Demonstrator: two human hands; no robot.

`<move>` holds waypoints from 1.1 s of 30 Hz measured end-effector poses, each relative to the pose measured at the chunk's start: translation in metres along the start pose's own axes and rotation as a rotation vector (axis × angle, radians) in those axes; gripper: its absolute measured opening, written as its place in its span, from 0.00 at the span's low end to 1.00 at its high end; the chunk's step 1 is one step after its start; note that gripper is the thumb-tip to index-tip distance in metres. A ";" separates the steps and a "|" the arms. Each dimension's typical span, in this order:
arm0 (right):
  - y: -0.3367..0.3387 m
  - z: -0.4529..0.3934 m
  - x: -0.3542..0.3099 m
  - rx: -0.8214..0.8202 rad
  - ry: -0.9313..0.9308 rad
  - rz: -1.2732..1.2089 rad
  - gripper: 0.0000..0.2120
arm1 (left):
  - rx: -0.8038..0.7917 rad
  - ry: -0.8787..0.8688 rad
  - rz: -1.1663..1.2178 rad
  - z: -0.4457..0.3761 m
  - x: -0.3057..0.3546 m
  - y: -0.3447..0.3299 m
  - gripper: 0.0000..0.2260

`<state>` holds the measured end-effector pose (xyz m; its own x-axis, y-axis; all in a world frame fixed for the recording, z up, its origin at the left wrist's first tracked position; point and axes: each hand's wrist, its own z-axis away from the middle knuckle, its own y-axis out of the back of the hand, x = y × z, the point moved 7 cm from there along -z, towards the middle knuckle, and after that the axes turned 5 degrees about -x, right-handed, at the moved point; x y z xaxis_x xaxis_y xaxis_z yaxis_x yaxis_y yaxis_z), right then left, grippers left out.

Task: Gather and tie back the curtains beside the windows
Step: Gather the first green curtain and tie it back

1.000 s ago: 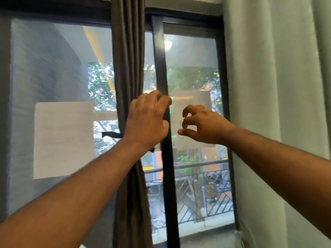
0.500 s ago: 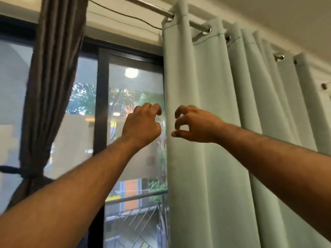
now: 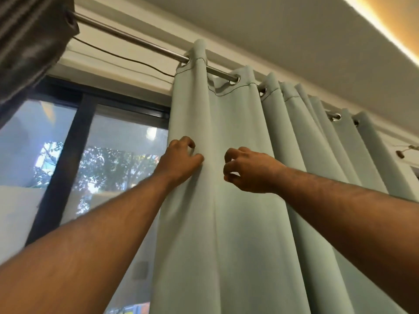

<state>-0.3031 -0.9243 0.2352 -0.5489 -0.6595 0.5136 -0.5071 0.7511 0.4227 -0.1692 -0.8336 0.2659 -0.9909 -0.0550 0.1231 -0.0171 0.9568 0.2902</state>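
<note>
Curtains are the matter: in the head view the pale green curtain (image 3: 226,223) is hanging from the rod (image 3: 140,43) by its metal rings, spreading from the centre out toward 3 o'clock, its folds loose and untied. The left hand (image 3: 179,160) is lying on the curtain's leading edge just left of centre, fingers curled into the fabric; whether it is actually pinching cloth I cannot tell. The right hand (image 3: 247,169), just beside it toward 3 o'clock, is hovering in front of the fabric with fingers hooked and nothing between them. At 10 o'clock only the bunched top of the dark curtain (image 3: 31,41) is showing, so its tie is out of sight. Judging by this, gathering of the green panel is only starting; bunching and tying are both remaining.
</note>
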 end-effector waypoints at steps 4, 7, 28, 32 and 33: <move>-0.025 -0.023 0.028 -0.012 -0.010 0.105 0.15 | -0.021 -0.018 0.018 -0.047 -0.002 -0.022 0.28; -0.045 -0.047 0.052 0.015 -0.022 0.167 0.18 | 0.019 -0.025 -0.003 -0.081 0.001 -0.026 0.33; -0.074 -0.102 0.254 0.613 -0.549 -0.909 0.32 | 0.521 -0.123 0.086 -0.188 0.047 -0.026 0.26; -0.079 -0.100 0.269 0.747 -0.469 -1.035 0.34 | 0.468 -0.166 0.178 -0.199 0.072 -0.042 0.34; -0.080 -0.097 0.277 0.778 -0.462 -1.033 0.33 | 0.452 -0.178 0.177 -0.203 0.082 -0.047 0.35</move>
<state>-0.3503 -1.1646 0.4158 0.2109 -0.9683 -0.1338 -0.9707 -0.1914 -0.1454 -0.2229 -0.9415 0.4550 -0.9906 0.1306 -0.0416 0.1357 0.9770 -0.1646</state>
